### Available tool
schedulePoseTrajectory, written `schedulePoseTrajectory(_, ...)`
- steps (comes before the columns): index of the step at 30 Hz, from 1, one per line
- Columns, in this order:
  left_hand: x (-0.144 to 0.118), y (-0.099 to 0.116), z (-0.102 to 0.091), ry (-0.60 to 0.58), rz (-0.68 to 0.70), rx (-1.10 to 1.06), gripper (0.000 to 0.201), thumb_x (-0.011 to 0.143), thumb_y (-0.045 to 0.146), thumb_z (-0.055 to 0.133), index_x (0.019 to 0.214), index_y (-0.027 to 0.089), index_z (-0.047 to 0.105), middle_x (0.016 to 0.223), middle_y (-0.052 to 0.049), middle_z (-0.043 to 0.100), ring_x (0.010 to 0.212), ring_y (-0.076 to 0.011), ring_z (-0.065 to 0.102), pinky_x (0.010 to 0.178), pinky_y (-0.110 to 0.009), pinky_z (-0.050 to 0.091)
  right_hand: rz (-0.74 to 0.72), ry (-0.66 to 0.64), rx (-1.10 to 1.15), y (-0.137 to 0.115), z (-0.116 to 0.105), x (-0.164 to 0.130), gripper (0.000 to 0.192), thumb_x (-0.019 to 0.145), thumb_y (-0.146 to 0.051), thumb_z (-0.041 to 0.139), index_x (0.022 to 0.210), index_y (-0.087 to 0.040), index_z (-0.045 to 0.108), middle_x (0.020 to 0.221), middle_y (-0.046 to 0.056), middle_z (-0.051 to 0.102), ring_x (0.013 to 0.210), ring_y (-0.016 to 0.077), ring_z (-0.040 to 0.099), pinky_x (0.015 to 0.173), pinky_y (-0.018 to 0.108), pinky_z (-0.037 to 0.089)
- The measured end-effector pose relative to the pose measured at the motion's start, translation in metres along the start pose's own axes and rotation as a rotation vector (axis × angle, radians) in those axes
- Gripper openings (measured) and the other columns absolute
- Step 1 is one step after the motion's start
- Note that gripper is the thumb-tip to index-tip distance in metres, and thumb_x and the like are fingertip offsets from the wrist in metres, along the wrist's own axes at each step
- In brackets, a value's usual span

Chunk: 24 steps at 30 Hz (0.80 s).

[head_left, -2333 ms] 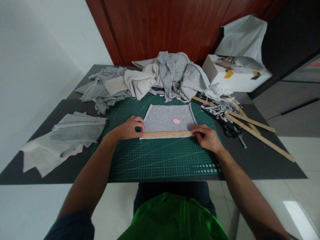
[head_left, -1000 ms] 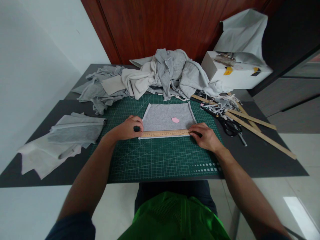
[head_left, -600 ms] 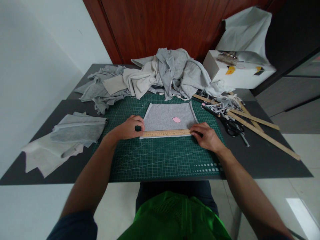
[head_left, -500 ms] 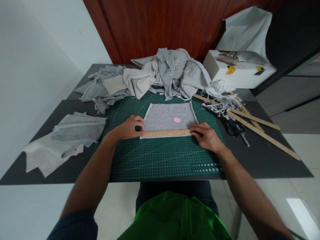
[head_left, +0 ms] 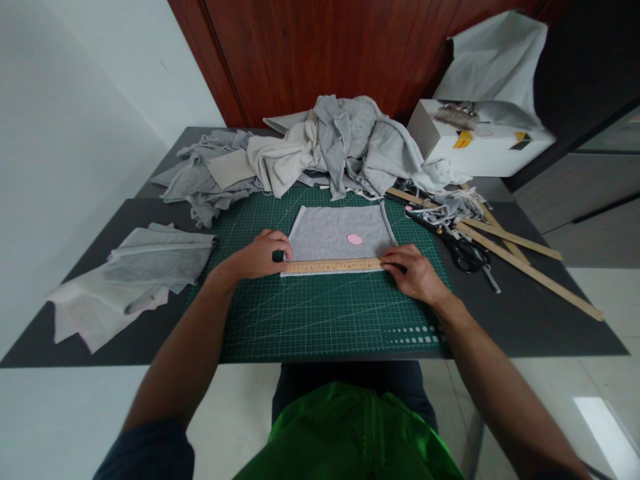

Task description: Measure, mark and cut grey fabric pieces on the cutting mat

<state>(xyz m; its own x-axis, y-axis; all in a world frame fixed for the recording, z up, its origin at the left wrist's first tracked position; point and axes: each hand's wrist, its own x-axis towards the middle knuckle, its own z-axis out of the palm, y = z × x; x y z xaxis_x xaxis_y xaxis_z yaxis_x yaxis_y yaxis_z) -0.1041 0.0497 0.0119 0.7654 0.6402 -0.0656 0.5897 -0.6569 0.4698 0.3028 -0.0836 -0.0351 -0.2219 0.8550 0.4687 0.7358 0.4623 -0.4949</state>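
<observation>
A grey fabric piece (head_left: 336,232) lies flat on the green cutting mat (head_left: 320,313), with a small pink chalk (head_left: 355,239) resting on it. A wooden ruler (head_left: 334,266) lies across the fabric's near edge. My left hand (head_left: 260,255) rests at the ruler's left end, fingers curled around a small dark object. My right hand (head_left: 413,272) presses down at the ruler's right end, with something dark under its fingers.
A heap of grey and beige cloth (head_left: 320,150) fills the back of the dark table (head_left: 500,313). Folded grey pieces (head_left: 150,260) lie at left. Black scissors (head_left: 463,253), long wooden sticks (head_left: 525,267) and a white box (head_left: 475,143) are at right.
Both hands stay at the ruler's ends. Only my head has shifted slightly; the ruler, fabric and chalk are where they were.
</observation>
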Motion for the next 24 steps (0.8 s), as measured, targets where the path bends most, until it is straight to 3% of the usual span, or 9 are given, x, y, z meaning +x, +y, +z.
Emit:
schedulePoseTrajectory(5,-0.001,0.023,0.006,-0.023,0.036,0.089,0.050,0.091,0.018,0.058,0.135,0.037,0.072,0.137,-0.006,0.056,0.130,-0.0297,0.044,0.112,-0.049,0.033,-0.019,0.028,-0.070,0.003,0.001,-0.002,0.017,0.097,-0.023,0.068,0.102,-0.022,0.084,0.107,0.013,0.075,0.103,0.0301,0.067,0.093,0.051,0.058)
schedulePoseTrajectory(10,0.000,0.044,0.012,-0.126,0.131,0.217,0.077,0.077,0.000,0.054,0.139,0.044,0.070,0.134,-0.005,0.056,0.123,-0.0285,0.044,0.105,-0.044,0.035,0.010,-0.026,-0.105,0.003,0.000,-0.001,0.019,0.098,-0.024,0.067,0.104,-0.024,0.086,0.098,0.012,0.074,0.094,0.0286,0.065,0.086,0.047,0.058)
schedulePoseTrajectory(18,0.010,0.076,0.008,-0.138,0.205,0.326,0.057,0.082,0.001,0.053,0.125,0.028,0.078,0.115,-0.008,0.069,0.114,-0.0280,0.051,0.094,-0.040,0.038,0.035,-0.044,-0.106,-0.006,-0.005,0.003,0.020,0.097,-0.025,0.066,0.102,-0.022,0.085,0.097,0.011,0.075,0.093,0.0270,0.067,0.086,0.044,0.057)
schedulePoseTrajectory(24,0.023,0.073,0.003,-0.178,0.340,0.333,0.039,0.089,0.007,0.056,0.115,0.022,0.080,0.103,-0.008,0.070,0.100,-0.0251,0.056,0.092,-0.037,0.041,0.053,-0.131,-0.112,-0.013,-0.006,0.023,0.021,0.097,-0.025,0.063,0.084,-0.020,0.078,0.084,0.008,0.074,0.086,0.0239,0.069,0.088,0.040,0.056)
